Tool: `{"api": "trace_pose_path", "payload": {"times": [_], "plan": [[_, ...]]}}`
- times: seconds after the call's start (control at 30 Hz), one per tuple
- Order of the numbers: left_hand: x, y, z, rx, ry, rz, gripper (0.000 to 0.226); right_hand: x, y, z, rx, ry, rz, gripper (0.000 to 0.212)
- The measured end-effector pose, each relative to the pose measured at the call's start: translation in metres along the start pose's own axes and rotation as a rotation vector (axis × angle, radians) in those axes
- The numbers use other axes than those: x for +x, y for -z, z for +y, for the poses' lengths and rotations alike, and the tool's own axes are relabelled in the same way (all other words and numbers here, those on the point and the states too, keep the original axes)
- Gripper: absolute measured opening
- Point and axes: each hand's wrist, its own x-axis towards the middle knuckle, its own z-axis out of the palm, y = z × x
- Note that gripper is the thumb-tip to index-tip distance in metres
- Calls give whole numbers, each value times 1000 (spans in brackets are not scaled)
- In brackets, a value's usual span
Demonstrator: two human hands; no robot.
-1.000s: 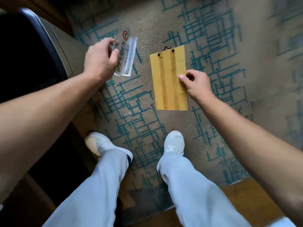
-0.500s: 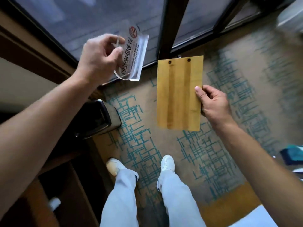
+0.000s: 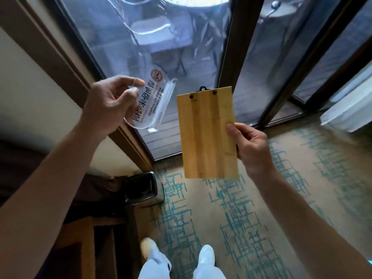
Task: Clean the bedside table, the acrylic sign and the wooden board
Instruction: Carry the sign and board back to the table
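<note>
head view | my left hand [image 3: 108,103] pinches the clear acrylic sign [image 3: 150,101] by its edge, up in the air: I think hard, slippery, can crack | my right hand [image 3: 250,146] pinches the wooden board [image 3: 207,133] by its right side: I think light, stiff | sign has red no-smoking mark, words too blurry to read

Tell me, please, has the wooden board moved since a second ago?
Yes. The wooden board in the right hand was over the carpet; now its top overlaps the glass door, so it rose.
</note>
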Motion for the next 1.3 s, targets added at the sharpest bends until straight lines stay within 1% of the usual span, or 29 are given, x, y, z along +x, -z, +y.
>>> {"api": "trace_pose_path", "payload": {"times": [0.1, 0.17, 0.3, 0.4, 0.47, 0.6, 0.8, 0.9, 1.0, 1.13, 1.2, 1.3], "plan": [[-28, 26, 18, -74, 47, 96, 22, -9, -7, -46, 13, 61, -66, 14], [-41, 44, 27, -114, 46, 144, 22, -13, -11, -74, 9, 114, -100, 16], [-58, 81, 51, -163, 0, 228, 21, -21, -28, -120, -50, 235, -82, 14], [-68, 104, 69, -218, -40, 288, 23, -25, -48, -144, -76, 325, -64, 23], [-73, 121, 76, -246, -76, 328, 24, -30, -67, -155, -86, 370, -71, 23], [-89, 160, 81, -275, -118, 398, 29, -42, -107, -170, -55, 451, -142, 25], [-135, 212, 75, -260, -48, 590, 38, -59, -180, -177, 12, 548, -320, 27], [-168, 223, 66, -216, 23, 700, 36, -62, -219, -165, 7, 536, -446, 28], [-203, 225, 55, -187, 90, 838, 36, -61, -253, -154, -6, 522, -577, 24], [-261, 216, 46, -58, 209, 1007, 32, -63, -291, -139, -57, 455, -822, 20], [-295, 206, 49, -7, 292, 1054, 28, -68, -308, -127, -94, 391, -957, 19], [-350, 188, 49, 28, 413, 1102, 26, -78, -330, -105, -144, 310, -1098, 22]]}}
